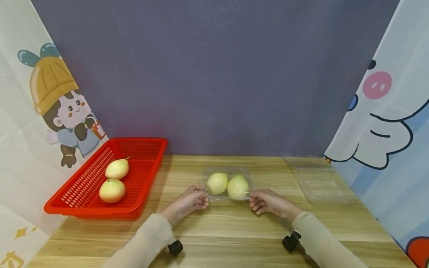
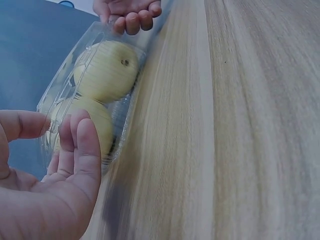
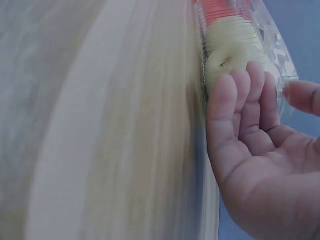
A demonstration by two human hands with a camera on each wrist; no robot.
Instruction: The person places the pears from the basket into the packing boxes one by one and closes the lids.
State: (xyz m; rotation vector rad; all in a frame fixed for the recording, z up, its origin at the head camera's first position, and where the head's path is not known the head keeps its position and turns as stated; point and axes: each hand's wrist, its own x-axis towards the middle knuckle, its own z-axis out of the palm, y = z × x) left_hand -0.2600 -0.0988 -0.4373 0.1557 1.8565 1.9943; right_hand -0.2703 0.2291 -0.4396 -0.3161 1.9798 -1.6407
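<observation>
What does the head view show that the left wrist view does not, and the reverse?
Head only: the red basket with two pears in it, and a separate clear container at right.

Left wrist only: the palm of the left hand, and the dark pit on the boxed pear nearer the right hand.

Both: the two hands at opposite ends of the clear box, both its pears and the wooden table.
</observation>
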